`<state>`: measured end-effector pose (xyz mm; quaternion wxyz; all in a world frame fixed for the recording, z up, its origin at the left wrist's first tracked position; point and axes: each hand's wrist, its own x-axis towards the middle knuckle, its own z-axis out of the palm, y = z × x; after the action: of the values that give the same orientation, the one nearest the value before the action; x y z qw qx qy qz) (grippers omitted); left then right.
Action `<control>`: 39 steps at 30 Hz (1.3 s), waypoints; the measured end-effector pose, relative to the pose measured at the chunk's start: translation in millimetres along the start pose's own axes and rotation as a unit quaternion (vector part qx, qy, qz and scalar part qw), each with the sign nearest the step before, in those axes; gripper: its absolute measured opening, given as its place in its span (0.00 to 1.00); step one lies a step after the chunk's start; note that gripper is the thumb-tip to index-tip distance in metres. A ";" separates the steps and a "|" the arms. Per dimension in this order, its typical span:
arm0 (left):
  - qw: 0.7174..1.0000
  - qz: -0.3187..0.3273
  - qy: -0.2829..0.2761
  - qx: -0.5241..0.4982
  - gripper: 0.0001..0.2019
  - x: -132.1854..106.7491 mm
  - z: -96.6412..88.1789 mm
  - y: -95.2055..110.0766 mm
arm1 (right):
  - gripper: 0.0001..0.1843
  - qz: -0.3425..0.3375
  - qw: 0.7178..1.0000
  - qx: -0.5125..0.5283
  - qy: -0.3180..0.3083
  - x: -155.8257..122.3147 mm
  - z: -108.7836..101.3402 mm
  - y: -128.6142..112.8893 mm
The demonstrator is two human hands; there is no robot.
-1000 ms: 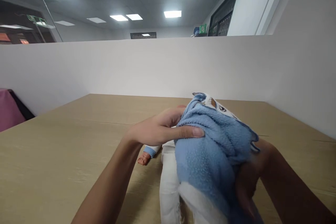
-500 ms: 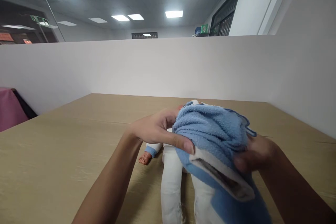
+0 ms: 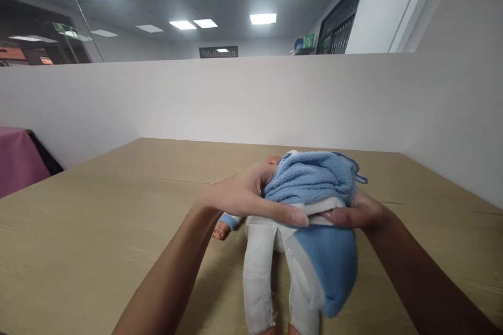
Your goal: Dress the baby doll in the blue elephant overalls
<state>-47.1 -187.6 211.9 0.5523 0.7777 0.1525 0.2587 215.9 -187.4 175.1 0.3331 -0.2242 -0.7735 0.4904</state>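
Blue fleece garment [image 3: 314, 183] sits bunched over the upper body of a baby doll [image 3: 271, 251] that lies on its back on the wooden counter [image 3: 98, 230], roughly midway between the left and right edges and toward the near edge. The fleece has a white inner lining showing as a pale band along its lower fold, and a loose flap of it hangs down over the doll's right-hand leg, reaching almost to the near edge. A little dark trim sticks out at the garment's far right side.

The left hand [image 3: 251, 199] comes in from the near left and lies against the left side of the bundle, its fingers [image 3: 291, 215] stretched along the lower fold and pressing the fleece from beneath and in front. The right hand [image 3: 353, 214] meets it from the near right, fingers extended under the same fold, so the two hands nearly touch at the fingertips and clasp the bunched fleece between them. Both sets of fingers are narrow and closed on the cloth rather than spread.

The doll wears white trousers whose two legs run toward the near edge. One small bare doll hand [image 3: 220, 230] with a blue cuff pokes out just left of the left wrist, resting on the counter. A bit of the doll's head shows behind the bundle.

A white partition wall [image 3: 196, 99] rises along the far and right edges. A pink cloth [image 3: 15, 159] is past the far left edge.
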 end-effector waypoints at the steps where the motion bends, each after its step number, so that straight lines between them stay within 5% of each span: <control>1: 1.000 -0.019 0.011 0.002 0.20 -4.6 3.8 0.4 | 0.32 -0.004 1.000 0.004 -0.009 -0.5 4.9 -1.3; 5: 0.992 -0.070 0.109 -0.009 0.25 -36.8 36.6 -7.6 | 0.37 0.069 0.993 -0.055 0.071 -16.9 40.0 -9.0; 10: 0.934 -0.133 0.332 0.021 0.28 -90.6 107.6 -40.9 | 0.32 0.209 0.960 -0.109 0.154 -56.7 100.4 -3.3; 14: 0.889 -0.178 0.421 0.002 0.31 -114.4 159.7 -65.9 | 0.23 0.248 0.935 -0.180 0.178 -74.1 128.5 4.5; 18: 0.879 -0.175 0.442 0.036 0.24 -120.4 186.2 -87.9 | 0.18 0.245 0.930 -0.233 0.143 -78.5 138.2 9.2; 22: 0.862 -0.209 0.450 0.104 0.20 -126.0 192.0 -109.8 | 0.20 0.266 0.914 -0.283 0.118 -84.9 146.7 23.3; 27: 0.875 -0.232 0.395 0.155 0.20 -130.0 184.3 -124.4 | 0.24 0.230 0.917 -0.302 0.123 -88.1 154.6 39.4; 33: 0.872 -0.203 0.403 0.190 0.18 -114.2 162.5 -123.7 | 0.19 0.136 0.925 -0.332 0.127 -69.5 143.5 45.1; 39: 0.875 -0.161 0.391 0.236 0.18 -104.1 140.7 -113.8 | 0.15 0.132 0.917 -0.355 0.128 -55.7 125.8 57.0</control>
<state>-46.6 -312.7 44.8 0.2816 0.6848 0.5361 0.4054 162.3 -277.8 69.6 0.2599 -0.4889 -0.8107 0.1902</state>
